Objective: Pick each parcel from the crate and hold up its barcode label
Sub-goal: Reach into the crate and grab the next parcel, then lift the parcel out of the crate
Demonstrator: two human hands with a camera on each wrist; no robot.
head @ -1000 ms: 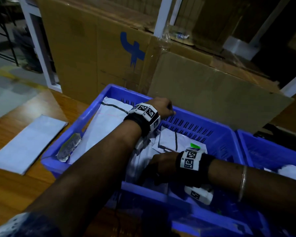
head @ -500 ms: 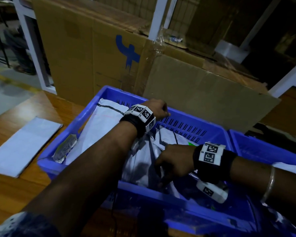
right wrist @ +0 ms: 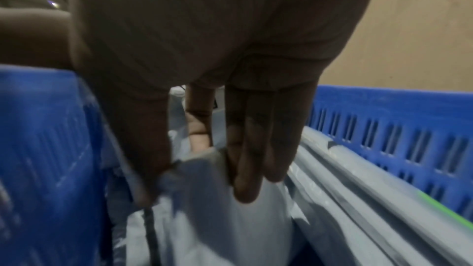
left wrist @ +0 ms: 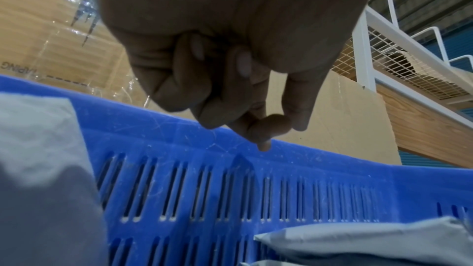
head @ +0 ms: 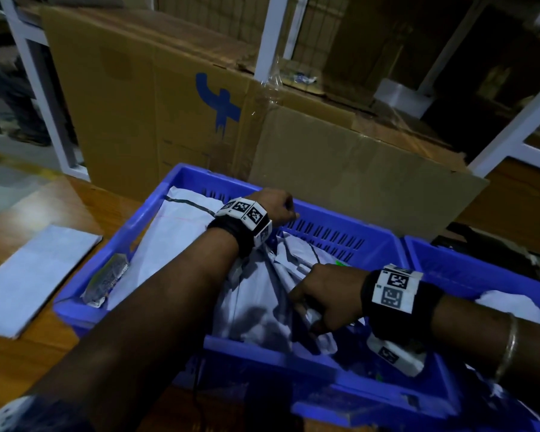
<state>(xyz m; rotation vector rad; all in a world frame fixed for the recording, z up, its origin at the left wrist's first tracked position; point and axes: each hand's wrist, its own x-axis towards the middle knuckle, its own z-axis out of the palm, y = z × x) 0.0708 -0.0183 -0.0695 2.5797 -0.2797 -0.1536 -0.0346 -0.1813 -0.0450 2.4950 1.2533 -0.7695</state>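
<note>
Right hand [head: 325, 294] pinches a grey parcel [head: 256, 307] lying front-to-back in the crate [head: 331, 213]; left hand [head: 276, 207] curled, empty.

Blue slotted plastic crate [head: 349, 213] on brown wooden table [head: 10, 363]. Grey plastic parcels [head: 256, 294] piled inside crate; large flat white mailer [head: 175, 235] at its left. Flat white envelope [head: 35, 275] on table, left of crate. Tall brown cardboard boxes [head: 131, 98] behind crate. Second blue plastic crate [head: 468, 269] touching first, on right.
</note>
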